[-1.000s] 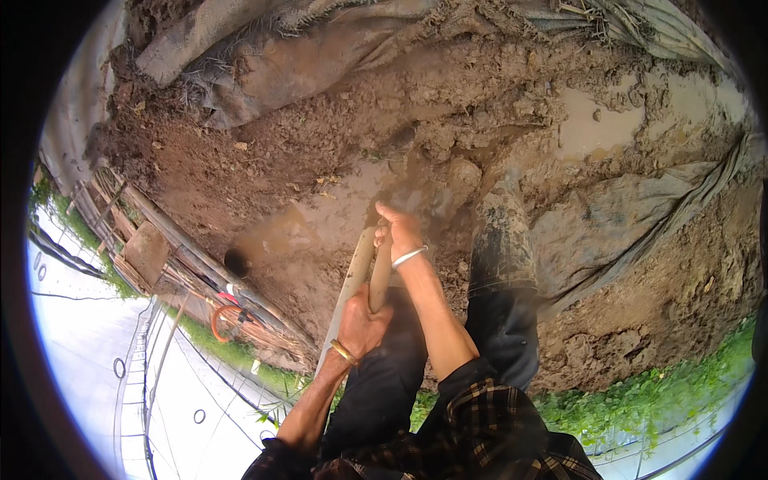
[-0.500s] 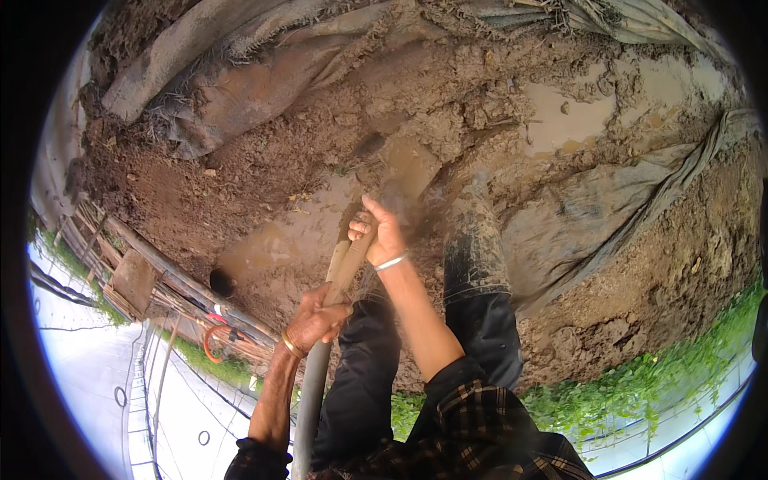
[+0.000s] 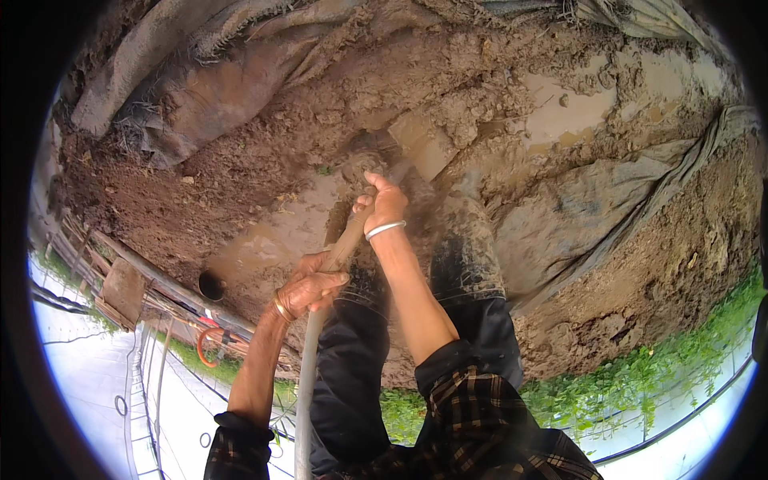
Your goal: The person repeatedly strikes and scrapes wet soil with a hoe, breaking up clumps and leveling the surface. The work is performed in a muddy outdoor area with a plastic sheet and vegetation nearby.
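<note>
Both my hands grip the long pole handle [image 3: 308, 376] of what looks like a hoe. My left hand [image 3: 310, 286], with a gold-coloured bangle at the wrist, is closed around the handle lower down. Farther up, my right hand [image 3: 384, 206], wearing a pale bangle, is closed around it with the thumb pointing away from me. Beyond the right hand, a flat, squarish, mud-coated blade [image 3: 422, 146] lies in the wet mud. The joint between handle and blade is blurred and muddy. My muddy boots [image 3: 468, 252] stand just below the blade.
Muddy sheeting [image 3: 592, 208] lies on the right, with more cloth [image 3: 232, 96] at the far left. A brown puddle [image 3: 560, 112] fills a hollow at the far right. A dark pipe opening [image 3: 212, 284] and poles [image 3: 160, 280] lie left. Green plants [image 3: 640, 384] grow behind me.
My right hand has moved slightly farther away and left, and my left hand slightly away too. The blade has shifted a little away and right. Both hands keep their grip.
</note>
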### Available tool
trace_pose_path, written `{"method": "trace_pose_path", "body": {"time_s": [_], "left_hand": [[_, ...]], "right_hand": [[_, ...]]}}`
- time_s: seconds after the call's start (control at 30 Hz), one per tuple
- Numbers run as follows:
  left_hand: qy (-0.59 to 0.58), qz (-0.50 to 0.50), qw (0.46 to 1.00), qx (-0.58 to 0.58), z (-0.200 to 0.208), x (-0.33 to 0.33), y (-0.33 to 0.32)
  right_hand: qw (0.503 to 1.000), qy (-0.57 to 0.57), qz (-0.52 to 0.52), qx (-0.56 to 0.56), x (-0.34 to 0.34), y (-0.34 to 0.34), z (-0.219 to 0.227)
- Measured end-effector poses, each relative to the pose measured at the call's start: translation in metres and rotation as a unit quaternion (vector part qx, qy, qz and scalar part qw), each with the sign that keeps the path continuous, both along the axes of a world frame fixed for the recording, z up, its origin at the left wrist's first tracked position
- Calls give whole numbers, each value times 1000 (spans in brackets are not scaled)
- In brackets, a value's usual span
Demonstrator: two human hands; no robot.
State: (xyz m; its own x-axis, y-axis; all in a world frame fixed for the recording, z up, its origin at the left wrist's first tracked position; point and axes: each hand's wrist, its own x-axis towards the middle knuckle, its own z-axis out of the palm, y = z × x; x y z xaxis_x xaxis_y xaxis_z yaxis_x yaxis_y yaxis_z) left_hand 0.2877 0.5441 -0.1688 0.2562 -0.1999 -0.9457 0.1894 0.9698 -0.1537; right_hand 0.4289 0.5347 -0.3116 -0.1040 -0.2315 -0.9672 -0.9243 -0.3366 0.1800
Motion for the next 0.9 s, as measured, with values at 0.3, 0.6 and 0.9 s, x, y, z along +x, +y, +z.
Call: {"method": "trace_pose_path", "body": {"time_s": [0.3,0.6,0.9], "left_hand": [[-72,21,997,32,-61,71,28],[-101,21,994,42,-72,100,42],[-108,3,993,47,-80,152,9]], "right_hand": [[993,-96,64,31,95,42,-36],[989,-127,80,10,128,59,-40],[988,-111,104,39,178,37,-49]]}}
